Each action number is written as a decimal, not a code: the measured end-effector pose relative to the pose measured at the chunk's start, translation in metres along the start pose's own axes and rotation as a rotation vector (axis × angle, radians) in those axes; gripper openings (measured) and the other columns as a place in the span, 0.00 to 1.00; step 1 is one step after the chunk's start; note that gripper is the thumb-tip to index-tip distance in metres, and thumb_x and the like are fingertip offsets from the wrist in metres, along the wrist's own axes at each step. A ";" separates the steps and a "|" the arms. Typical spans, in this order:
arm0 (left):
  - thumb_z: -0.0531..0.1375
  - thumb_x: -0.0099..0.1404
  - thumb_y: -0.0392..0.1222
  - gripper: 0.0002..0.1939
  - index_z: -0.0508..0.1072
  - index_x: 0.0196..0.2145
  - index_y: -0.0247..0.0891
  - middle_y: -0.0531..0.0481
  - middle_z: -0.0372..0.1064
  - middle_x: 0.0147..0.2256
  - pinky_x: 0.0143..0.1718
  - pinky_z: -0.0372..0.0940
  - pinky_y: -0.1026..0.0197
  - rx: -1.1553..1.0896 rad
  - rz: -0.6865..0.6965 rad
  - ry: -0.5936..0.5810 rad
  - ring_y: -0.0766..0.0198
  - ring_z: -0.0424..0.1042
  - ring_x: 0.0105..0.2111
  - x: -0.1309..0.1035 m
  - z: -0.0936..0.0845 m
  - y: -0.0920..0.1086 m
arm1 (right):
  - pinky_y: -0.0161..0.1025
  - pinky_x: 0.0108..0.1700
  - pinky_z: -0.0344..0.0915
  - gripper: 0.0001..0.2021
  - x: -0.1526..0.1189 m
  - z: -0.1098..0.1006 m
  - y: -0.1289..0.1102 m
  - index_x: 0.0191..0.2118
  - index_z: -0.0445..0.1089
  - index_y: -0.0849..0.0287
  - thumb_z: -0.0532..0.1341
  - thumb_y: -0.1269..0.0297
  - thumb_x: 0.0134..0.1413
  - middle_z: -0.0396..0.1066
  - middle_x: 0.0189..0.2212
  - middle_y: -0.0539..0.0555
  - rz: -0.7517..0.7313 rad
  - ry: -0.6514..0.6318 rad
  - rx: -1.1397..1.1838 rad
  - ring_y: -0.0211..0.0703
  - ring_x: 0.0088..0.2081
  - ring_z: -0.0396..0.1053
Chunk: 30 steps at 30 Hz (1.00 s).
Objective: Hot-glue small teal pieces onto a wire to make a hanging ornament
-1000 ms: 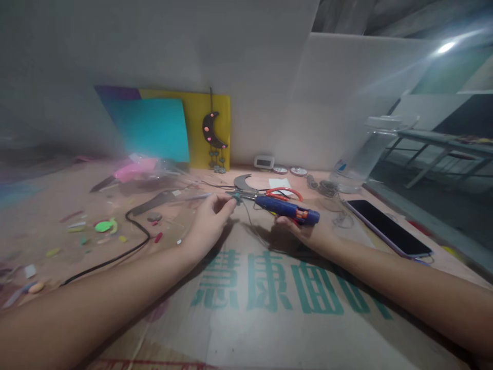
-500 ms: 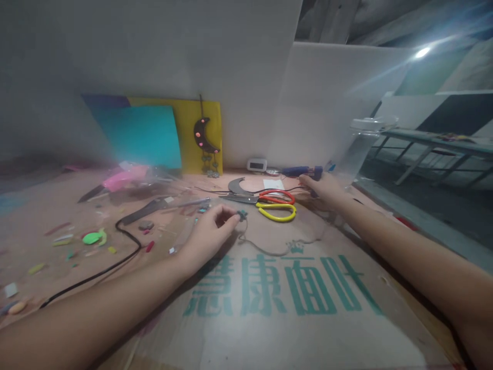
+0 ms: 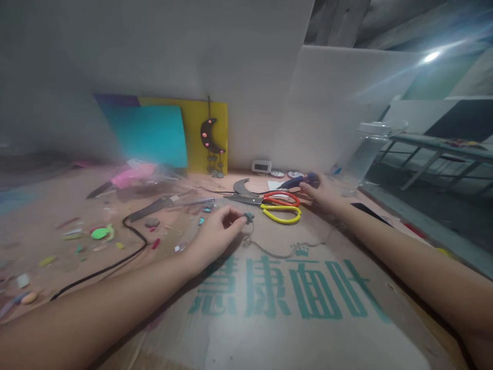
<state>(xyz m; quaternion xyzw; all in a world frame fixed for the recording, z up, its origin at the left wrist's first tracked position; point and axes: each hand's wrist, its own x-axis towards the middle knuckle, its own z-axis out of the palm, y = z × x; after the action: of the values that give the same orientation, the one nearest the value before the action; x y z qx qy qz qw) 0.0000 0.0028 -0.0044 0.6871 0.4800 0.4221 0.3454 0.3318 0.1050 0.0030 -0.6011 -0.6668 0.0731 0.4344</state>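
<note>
Thumb and fingers of my left hand (image 3: 219, 228) pinch a small grey-green piece (image 3: 249, 218), perhaps a star or flower shape. A thin grey cord (image 3: 269, 253) trails from it over the board. My right hand (image 3: 319, 191) is closed around a blue glue gun (image 3: 296, 182), its nozzle pointing left; the hand hides part of its handle. Between the hands lie scissors (image 3: 283, 208) with one red and one yellow handle. Behind their blades rests a grey crescent (image 3: 243, 188).
A dark crescent ornament (image 3: 209, 136) hangs against a yellow board (image 3: 185, 110) with a cyan sheet (image 3: 154, 133). Clay scraps, a green lump (image 3: 100, 234) and a black cord (image 3: 111, 266) lie left. A small white device (image 3: 261, 166) and a clear plastic container (image 3: 360, 159) stand behind.
My right hand has taken up the glue gun, which is now tilted with its nozzle lower and nearer the scissors. My left hand keeps its pinch; the view has shifted slightly.
</note>
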 end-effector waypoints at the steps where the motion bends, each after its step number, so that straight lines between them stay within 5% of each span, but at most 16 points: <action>1: 0.58 0.62 0.46 0.09 0.70 0.33 0.37 0.51 0.70 0.32 0.36 0.61 0.60 -0.002 -0.001 0.001 0.61 0.69 0.33 0.000 0.000 0.000 | 0.54 0.53 0.66 0.33 0.001 0.001 0.000 0.58 0.62 0.63 0.63 0.48 0.50 0.71 0.50 0.68 0.020 0.021 0.002 0.57 0.51 0.70; 5: 0.59 0.62 0.45 0.08 0.70 0.32 0.38 0.51 0.71 0.32 0.36 0.62 0.60 -0.010 -0.007 0.006 0.61 0.69 0.33 0.000 0.000 0.001 | 0.53 0.60 0.61 0.36 0.005 -0.002 -0.011 0.64 0.52 0.62 0.60 0.48 0.55 0.62 0.59 0.68 0.048 0.154 0.041 0.55 0.60 0.62; 8: 0.60 0.61 0.45 0.08 0.71 0.31 0.38 0.51 0.72 0.31 0.35 0.62 0.60 -0.024 -0.007 0.017 0.61 0.70 0.32 0.000 0.000 0.003 | 0.52 0.60 0.60 0.29 -0.003 -0.011 -0.039 0.61 0.56 0.60 0.59 0.53 0.56 0.62 0.59 0.66 -0.155 0.322 0.051 0.52 0.60 0.62; 10: 0.60 0.60 0.44 0.07 0.71 0.30 0.38 0.50 0.72 0.30 0.34 0.62 0.60 -0.030 -0.010 0.018 0.61 0.70 0.31 -0.001 0.000 0.005 | 0.50 0.54 0.66 0.21 -0.019 -0.017 -0.069 0.54 0.64 0.57 0.60 0.55 0.57 0.68 0.53 0.62 -0.212 0.345 0.035 0.50 0.51 0.69; 14: 0.61 0.58 0.44 0.07 0.70 0.29 0.38 0.50 0.72 0.28 0.33 0.63 0.60 -0.027 -0.014 0.012 0.60 0.71 0.31 -0.003 -0.001 0.009 | 0.37 0.33 0.71 0.12 -0.065 -0.013 -0.129 0.44 0.68 0.56 0.59 0.56 0.58 0.73 0.40 0.55 -0.131 -0.024 0.382 0.38 0.31 0.71; 17: 0.61 0.58 0.44 0.08 0.69 0.29 0.38 0.50 0.72 0.29 0.34 0.63 0.59 -0.060 -0.008 0.001 0.61 0.71 0.31 -0.003 0.000 0.010 | 0.34 0.24 0.69 0.18 -0.095 0.002 -0.151 0.50 0.63 0.55 0.63 0.60 0.55 0.69 0.50 0.57 0.013 -0.396 0.630 0.29 0.22 0.66; 20: 0.61 0.59 0.45 0.08 0.68 0.30 0.38 0.51 0.72 0.29 0.34 0.63 0.60 -0.066 0.023 -0.005 0.61 0.71 0.31 -0.004 0.001 0.009 | 0.35 0.24 0.71 0.27 -0.111 0.020 -0.151 0.56 0.56 0.50 0.66 0.61 0.51 0.60 0.61 0.59 0.157 -0.615 0.825 0.29 0.22 0.69; 25: 0.61 0.60 0.45 0.08 0.69 0.30 0.38 0.51 0.72 0.30 0.33 0.64 0.61 -0.046 0.068 -0.024 0.62 0.71 0.32 -0.009 0.002 0.011 | 0.34 0.25 0.73 0.31 -0.116 0.037 -0.140 0.57 0.54 0.50 0.68 0.65 0.49 0.70 0.49 0.55 0.352 -0.807 0.924 0.32 0.23 0.73; 30: 0.60 0.61 0.44 0.07 0.70 0.31 0.38 0.51 0.72 0.31 0.34 0.64 0.61 0.019 0.106 -0.016 0.62 0.71 0.32 -0.012 0.001 0.010 | 0.28 0.20 0.67 0.28 -0.115 0.038 -0.134 0.56 0.57 0.56 0.67 0.68 0.50 0.72 0.29 0.46 0.336 -0.798 0.958 0.31 0.20 0.69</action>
<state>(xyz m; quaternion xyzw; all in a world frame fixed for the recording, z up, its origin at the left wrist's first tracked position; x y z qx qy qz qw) 0.0028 -0.0112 0.0010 0.7181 0.4441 0.4298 0.3201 0.1958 -0.0138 0.0062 -0.3636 -0.5674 0.6475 0.3559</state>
